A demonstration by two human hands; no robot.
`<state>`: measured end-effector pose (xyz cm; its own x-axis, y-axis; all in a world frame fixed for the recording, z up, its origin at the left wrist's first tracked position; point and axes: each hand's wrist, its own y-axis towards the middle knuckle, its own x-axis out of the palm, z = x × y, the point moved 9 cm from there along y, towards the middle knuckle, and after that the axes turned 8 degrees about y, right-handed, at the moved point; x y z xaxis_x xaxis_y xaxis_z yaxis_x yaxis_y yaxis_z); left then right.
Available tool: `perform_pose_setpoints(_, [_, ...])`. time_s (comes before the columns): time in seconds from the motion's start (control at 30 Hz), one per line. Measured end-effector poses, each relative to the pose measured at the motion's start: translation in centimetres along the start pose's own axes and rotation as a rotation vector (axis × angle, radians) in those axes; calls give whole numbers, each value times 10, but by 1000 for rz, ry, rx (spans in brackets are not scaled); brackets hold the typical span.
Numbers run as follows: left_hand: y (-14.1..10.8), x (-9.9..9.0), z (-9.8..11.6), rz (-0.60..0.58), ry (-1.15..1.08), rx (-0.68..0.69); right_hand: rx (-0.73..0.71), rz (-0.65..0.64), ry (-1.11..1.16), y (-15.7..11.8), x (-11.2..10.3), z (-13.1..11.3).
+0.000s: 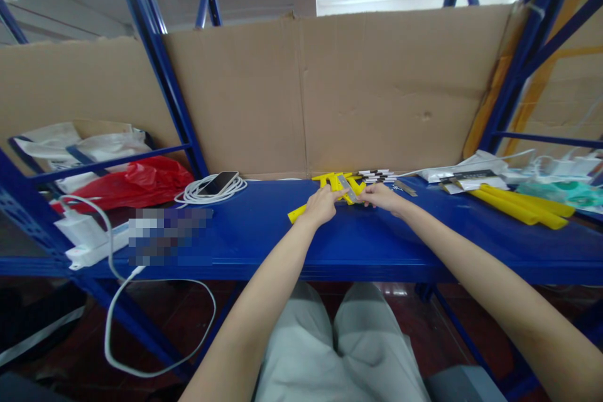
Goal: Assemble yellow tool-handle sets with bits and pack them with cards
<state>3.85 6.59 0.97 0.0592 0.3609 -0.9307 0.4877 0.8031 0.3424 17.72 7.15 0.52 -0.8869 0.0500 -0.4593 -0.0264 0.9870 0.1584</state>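
My left hand [321, 204] is closed over a yellow handle [296, 213], whose end sticks out to the left below the palm. Its index finger stretches toward a flat grey strip [347, 188] lying at a slant between my hands. On the other side, my right hand [381, 196] has thumb and fingers pinched together close to the strip's lower end; what they hold is too small to make out. Several yellow pieces [330, 179] lie just behind the strip, partly covered by my fingers. Black-and-white striped sticks [377, 174] lie behind my right hand.
A small grey bar [406, 188] lies right of my right hand. Long yellow sleeves [513, 206] and packets [475, 176] are farther right. Leftward on the blue shelf [254, 245] are a phone [221, 183], a coiled white cable [188, 193] and a power strip [101, 250]. Cardboard [377, 88] stands behind.
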Motion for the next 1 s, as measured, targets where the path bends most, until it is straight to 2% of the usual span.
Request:
perform_pose_setpoints(0.07, [0, 0, 0, -4, -1, -3, -54, 13, -26, 4, -3, -1])
perform_pose_setpoints(0.2, [0, 2, 0, -17, -9, 4, -167, 178, -152, 19, -27, -4])
perform_pose_setpoints(0.3, [1, 5, 0, -27, -21, 14, -148, 263, -256, 36, -46, -1])
perform_pose_setpoints(0.43, [1, 6, 0, -40, -46, 15, -46, 282, -366, 57, -61, 8])
perform_pose_setpoints(0.53, [0, 7, 2, -58, -65, 16, 45, 289, -506, 63, -64, 20])
perform_pose_setpoints(0.7, [-1, 7, 5, -74, -107, 29, 170, 294, -697, 52, -62, 41])
perform_pose_setpoints(0.83, [0, 7, 6, -73, -117, 36, 171, 246, -737, 44, -60, 44])
perform_pose_setpoints(1.0, [-1, 6, 4, -70, -138, 26, 138, 169, -731, 49, -55, 50])
